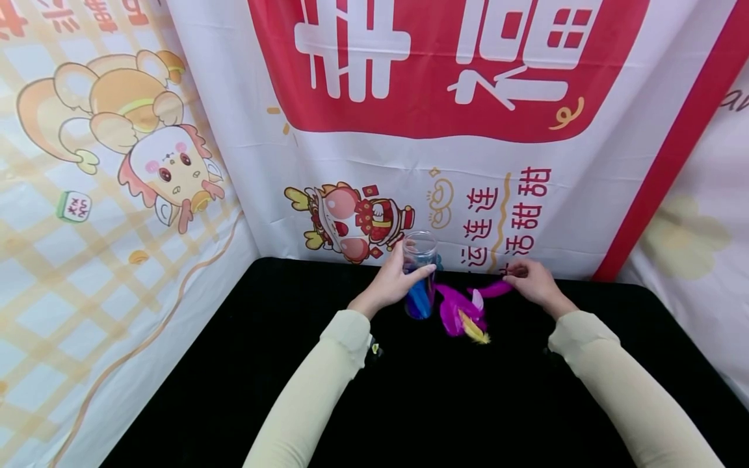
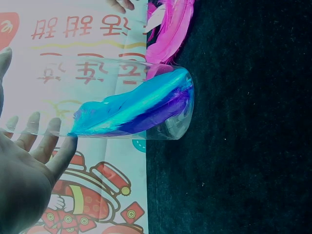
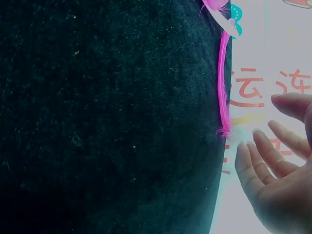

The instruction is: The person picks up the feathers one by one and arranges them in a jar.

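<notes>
My left hand (image 1: 393,278) grips a tall clear glass (image 1: 422,246), its thumb across the front. Blue (image 2: 119,109) and purple feathers (image 2: 158,114) lie inside the glass, seen through its wall. Just right of it, a loose bunch of magenta feathers (image 1: 453,311) rests on the black table, with a yellow feather (image 1: 473,328) and a pale feather (image 1: 477,299) among them. One magenta feather (image 3: 222,85) stretches out from the bunch toward my right hand (image 3: 273,170). The right fingers are spread loosely beside that feather's end, with nothing between them in the right wrist view.
The black table (image 1: 468,403) runs back to a printed white and red curtain (image 1: 363,153), close behind the glass and both hands. Another patterned curtain (image 1: 93,260) hangs along the left side.
</notes>
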Demonstrator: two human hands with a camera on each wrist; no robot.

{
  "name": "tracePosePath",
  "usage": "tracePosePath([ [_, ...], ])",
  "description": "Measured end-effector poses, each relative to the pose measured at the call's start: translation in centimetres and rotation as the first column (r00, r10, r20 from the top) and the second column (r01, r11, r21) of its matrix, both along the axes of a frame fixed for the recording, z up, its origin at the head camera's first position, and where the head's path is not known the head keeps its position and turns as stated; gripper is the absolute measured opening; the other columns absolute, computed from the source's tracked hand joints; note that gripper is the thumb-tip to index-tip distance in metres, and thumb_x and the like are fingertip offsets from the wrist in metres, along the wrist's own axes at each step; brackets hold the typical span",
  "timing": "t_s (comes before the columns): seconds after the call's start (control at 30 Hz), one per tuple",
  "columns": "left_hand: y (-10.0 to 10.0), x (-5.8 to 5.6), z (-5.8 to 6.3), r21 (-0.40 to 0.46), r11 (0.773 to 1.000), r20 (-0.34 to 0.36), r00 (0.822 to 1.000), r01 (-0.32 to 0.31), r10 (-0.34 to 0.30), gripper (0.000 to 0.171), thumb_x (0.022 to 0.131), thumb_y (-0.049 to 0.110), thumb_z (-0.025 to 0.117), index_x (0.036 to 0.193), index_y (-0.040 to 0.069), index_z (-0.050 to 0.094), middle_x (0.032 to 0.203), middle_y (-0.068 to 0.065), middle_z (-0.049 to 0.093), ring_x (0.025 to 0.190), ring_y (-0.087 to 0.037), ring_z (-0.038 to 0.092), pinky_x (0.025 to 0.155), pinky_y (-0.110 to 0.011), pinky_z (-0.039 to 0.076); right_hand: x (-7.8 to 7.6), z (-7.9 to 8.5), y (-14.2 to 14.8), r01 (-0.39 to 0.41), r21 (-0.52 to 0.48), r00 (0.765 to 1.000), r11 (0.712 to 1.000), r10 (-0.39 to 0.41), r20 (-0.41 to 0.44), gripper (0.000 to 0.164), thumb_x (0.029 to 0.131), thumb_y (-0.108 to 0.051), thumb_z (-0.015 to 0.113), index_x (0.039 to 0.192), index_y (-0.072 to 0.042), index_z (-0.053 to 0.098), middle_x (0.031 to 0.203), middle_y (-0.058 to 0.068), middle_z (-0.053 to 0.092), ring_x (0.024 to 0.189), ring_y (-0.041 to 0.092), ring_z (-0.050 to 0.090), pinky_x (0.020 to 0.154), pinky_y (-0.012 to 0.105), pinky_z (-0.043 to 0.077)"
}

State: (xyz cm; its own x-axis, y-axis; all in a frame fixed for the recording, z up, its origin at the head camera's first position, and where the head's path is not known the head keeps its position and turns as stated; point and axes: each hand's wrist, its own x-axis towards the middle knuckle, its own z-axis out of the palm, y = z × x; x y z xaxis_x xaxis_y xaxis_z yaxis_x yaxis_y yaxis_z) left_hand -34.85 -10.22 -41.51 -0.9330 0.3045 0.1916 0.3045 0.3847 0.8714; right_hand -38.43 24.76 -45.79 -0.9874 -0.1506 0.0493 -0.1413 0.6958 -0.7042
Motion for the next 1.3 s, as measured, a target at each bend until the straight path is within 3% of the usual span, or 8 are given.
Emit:
tracePosePath([
  [0.23, 0.0, 0.0, 0.0, 0.004, 1.000, 0.006, 1.000, -0.002, 0.002, 0.081, 0.095, 0.055, 0.067, 0.155, 0.018, 0.027, 0.151, -0.012, 0.043, 0.133, -0.029, 0.052, 0.111, -0.045, 0.044, -0.1, -0.5, 0.3, 0.014, -0.044, 0.999, 0.999, -0.012, 0.038, 0.041, 0.102, -0.022, 0.062, 0.129, 0.008, 0.057, 0.129, 0.032, 0.061, 0.108, 0.041, 0.063, 0.079, 0.041, 0.058],
  [0.37, 0.0, 0.1, 0.1, 0.004, 1.000, 0.010, 1.000, -0.004, 0.004, 0.081, 0.095, 0.056, 0.067, 0.155, 0.019, 0.027, 0.150, -0.012, 0.043, 0.133, -0.029, 0.052, 0.111, -0.045, 0.044, -0.2, -0.7, 0.3, 0.031, -0.066, 0.998, 0.997, -0.027, 0.058, 0.044, 0.103, -0.022, 0.060, 0.132, 0.010, 0.055, 0.128, 0.032, 0.059, 0.102, 0.039, 0.065, 0.084, 0.049, 0.058],
  [0.53, 0.1, 0.2, 0.2, -0.001, 1.000, 0.012, 1.000, -0.006, 0.006, 0.080, 0.095, 0.056, 0.067, 0.154, 0.018, 0.028, 0.150, -0.014, 0.044, 0.134, -0.030, 0.052, 0.111, -0.047, 0.044, -0.4, -1.1, 0.5, 0.049, -0.070, 0.997, 0.996, -0.046, 0.055, 0.043, 0.102, -0.022, 0.062, 0.129, 0.011, 0.056, 0.124, 0.031, 0.061, 0.095, 0.034, 0.066, 0.082, 0.048, 0.059],
  [0.87, 0.1, 0.4, 0.3, 0.001, 1.000, 0.022, 1.000, -0.012, 0.012, 0.074, 0.098, 0.045, 0.068, 0.154, 0.017, 0.029, 0.149, -0.010, 0.044, 0.134, -0.030, 0.051, 0.111, -0.047, 0.043, -0.5, -1.7, 0.1, 0.113, -0.078, 0.989, 0.991, -0.104, 0.106, 0.044, 0.097, -0.020, 0.065, 0.124, 0.014, 0.058, 0.125, 0.032, 0.058, 0.100, 0.043, 0.065, 0.081, 0.048, 0.059],
  [1.1, 0.0, 0.3, 0.2, -0.006, 1.000, 0.017, 1.000, -0.020, 0.020, 0.075, 0.097, 0.050, 0.067, 0.154, 0.019, 0.029, 0.147, -0.010, 0.046, 0.132, -0.029, 0.052, 0.110, -0.048, 0.044, -0.9, -2.0, -0.4, 0.163, -0.031, 0.982, 0.986, -0.159, 0.104, 0.039, 0.094, -0.023, 0.070, 0.116, 0.010, 0.066, 0.110, 0.023, 0.064, 0.082, 0.028, 0.064, 0.067, 0.035, 0.057],
  [1.2, -0.1, 0.1, 0.1, 0.003, 1.000, 0.015, 1.000, -0.015, 0.015, 0.078, 0.096, 0.054, 0.067, 0.154, 0.019, 0.029, 0.149, -0.012, 0.046, 0.132, -0.029, 0.052, 0.110, -0.048, 0.044, -1.1, -2.2, -0.6, 0.185, -0.003, 0.979, 0.983, -0.184, 0.088, 0.038, 0.093, -0.025, 0.071, 0.112, 0.008, 0.069, 0.105, 0.020, 0.065, 0.084, 0.027, 0.061, 0.067, 0.034, 0.052],
  [1.3, -0.1, 0.0, 0.0, 0.006, 1.000, 0.011, 1.000, -0.005, 0.005, 0.079, 0.095, 0.056, 0.067, 0.154, 0.019, 0.029, 0.150, -0.015, 0.045, 0.132, -0.029, 0.052, 0.111, -0.049, 0.043, -1.1, -2.3, -0.9, 0.210, 0.012, 0.975, 0.978, -0.211, 0.064, 0.036, 0.091, -0.024, 0.073, 0.109, 0.007, 0.071, 0.109, 0.022, 0.066, 0.097, 0.034, 0.058, 0.077, 0.039, 0.050],
])
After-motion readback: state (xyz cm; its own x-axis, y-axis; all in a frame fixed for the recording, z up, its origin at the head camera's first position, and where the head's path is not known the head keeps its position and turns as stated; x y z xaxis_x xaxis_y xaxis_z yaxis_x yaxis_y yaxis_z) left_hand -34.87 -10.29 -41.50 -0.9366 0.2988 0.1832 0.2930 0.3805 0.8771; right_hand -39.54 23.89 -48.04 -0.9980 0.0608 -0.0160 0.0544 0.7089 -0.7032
